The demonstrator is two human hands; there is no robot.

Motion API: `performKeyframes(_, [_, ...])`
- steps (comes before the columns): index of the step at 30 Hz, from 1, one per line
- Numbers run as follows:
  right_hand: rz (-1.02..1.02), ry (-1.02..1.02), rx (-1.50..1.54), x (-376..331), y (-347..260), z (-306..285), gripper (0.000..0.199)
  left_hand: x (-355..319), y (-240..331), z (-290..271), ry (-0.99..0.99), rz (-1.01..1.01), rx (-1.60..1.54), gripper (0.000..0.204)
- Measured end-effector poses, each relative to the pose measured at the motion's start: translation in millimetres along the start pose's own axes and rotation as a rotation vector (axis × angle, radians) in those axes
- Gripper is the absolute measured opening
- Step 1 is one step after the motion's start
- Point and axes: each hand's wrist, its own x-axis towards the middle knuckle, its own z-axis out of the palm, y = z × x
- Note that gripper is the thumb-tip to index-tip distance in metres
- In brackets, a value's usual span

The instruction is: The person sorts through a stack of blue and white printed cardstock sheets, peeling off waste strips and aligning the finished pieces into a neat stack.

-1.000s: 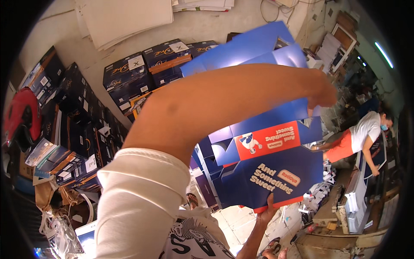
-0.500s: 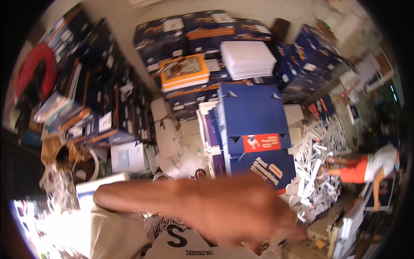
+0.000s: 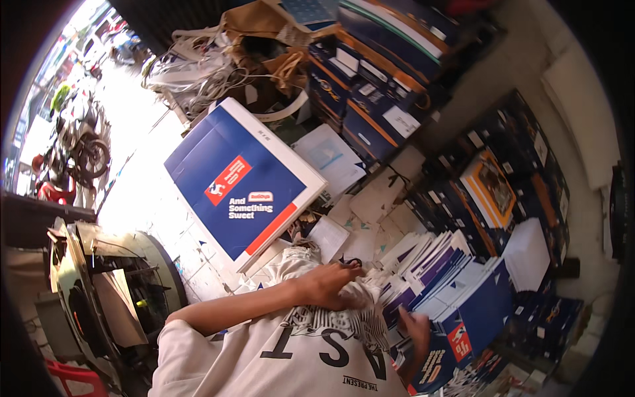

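Sheets (image 3: 488, 298) of blue printed card stand in a thick stack at my right side, close to my right hand (image 3: 415, 329). One sheet, I think, is light, but the whole stack must be heavy. The card looks stiff enough to keep flat, yet a corner or a narrow flap may crease if it is pressed hard. Its face looks smooth, so I judge it a little slippery for dry fingers. The better hold is probably at the long near edge, thumb above and fingers below, with a second hand on the opposite edge because the sheet is wide.

My right fingers are partly bent near some purple card (image 3: 401, 298); I cannot tell if they grasp any of it. My left hand (image 3: 329, 286) is before my belly, over my shirt (image 3: 264, 370), with fingers curled. Whether something is inside them, I cannot tell.

Beyond my left forearm is a blue pile (image 3: 258, 173) with white sides; what carries it is hidden from me. The floor (image 3: 142, 192) is of pale tiles, very bright toward the street. Past the stack there are a white block of paper (image 3: 527, 255) and a yellow pack (image 3: 491, 188) near dark cartons (image 3: 360, 122). White strips (image 3: 188, 69) lie in a tangle farther out, and a motorbike (image 3: 89, 152) stands outside, at far left.
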Motion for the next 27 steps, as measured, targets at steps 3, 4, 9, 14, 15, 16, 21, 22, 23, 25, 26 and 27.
performKeyframes(3, [-0.417, 0.088, 0.026, 94, -134, 50, 0.038, -45, -87, -10, 0.166, -0.147, 0.036, 0.070])
performKeyframes(4, [-0.432, 0.090, 0.014, 117, -171, 69, 0.034, -57, -107, -18, 0.319, -0.224, 0.135, 0.072])
performKeyframes(9, [-0.805, -0.162, -0.086, 221, -327, 183, 0.041, -137, -321, 21, 1.511, -1.263, 0.008, 0.095])
performKeyframes(14, [-0.808, 0.139, -0.474, 316, -337, 250, 0.057, -134, -364, 39, 1.421, -1.395, -0.757, 0.097])
performKeyframes(15, [-0.775, 0.031, -0.458, 327, -334, 243, 0.054, -122, -350, 35, 1.376, -1.393, -0.655, 0.104])
performKeyframes(16, [-0.801, 0.006, -0.471, 322, -343, 248, 0.054, -124, -339, 35, 1.359, -1.417, -0.560, 0.112])
performKeyframes(21, [-0.732, 0.141, -0.613, 320, -347, 242, 0.045, -116, -348, 27, 1.403, -1.386, -0.727, 0.129])
performKeyframes(22, [-0.662, 0.203, -0.627, 297, -360, 257, 0.046, -125, -346, 34, 1.397, -1.410, -0.685, 0.132])
performKeyframes(23, [-0.653, 0.130, -0.651, 291, -370, 252, 0.051, -129, -343, 38, 1.373, -1.415, -0.644, 0.134])
performKeyframes(25, [-0.662, 0.050, -0.683, 285, -388, 240, 0.056, -135, -344, 44, 1.360, -1.448, -0.678, 0.135])
performKeyframes(26, [-0.608, -0.163, -0.603, 285, -398, 233, 0.062, -137, -345, 46, 1.334, -1.463, -0.702, 0.136])
performKeyframes(27, [-0.550, -0.377, -0.526, 286, -409, 229, 0.069, -137, -346, 49, 1.362, -1.470, -0.720, 0.136])
